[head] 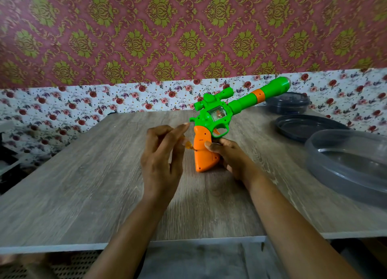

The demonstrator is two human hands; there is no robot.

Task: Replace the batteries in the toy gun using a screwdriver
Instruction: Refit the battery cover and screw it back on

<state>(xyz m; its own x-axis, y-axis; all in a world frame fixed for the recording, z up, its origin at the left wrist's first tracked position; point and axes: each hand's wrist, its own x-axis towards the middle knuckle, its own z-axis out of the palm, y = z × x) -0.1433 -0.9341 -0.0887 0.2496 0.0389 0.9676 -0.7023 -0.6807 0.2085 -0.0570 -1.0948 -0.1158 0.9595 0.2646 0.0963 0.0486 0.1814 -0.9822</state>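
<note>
Forearms: both are seen reaching in from the near edge of the table, converging on the work at its centre.
Left hand: fingers are loosely curled, thumb and forefinger pinched on a small amber-handled screwdriver; most of the tool is hidden behind the fingers.
Screwdriver tip: it is set against the rear edge of the orange grip, judged to be at the battery-cover screw; the screw itself cannot be made out.
Right hand: it is closed around the front of the grip, thumb pressed on the side face, evidently to steady the toy against turning force.
Toy gun: it is stood on its butt on the table, green barrel angled up and to the right, which presents the grip to the tool.
Surroundings: dark lids and a clear plastic container are noted at the right, well apart from the work.
Batteries: none are seen.
</note>
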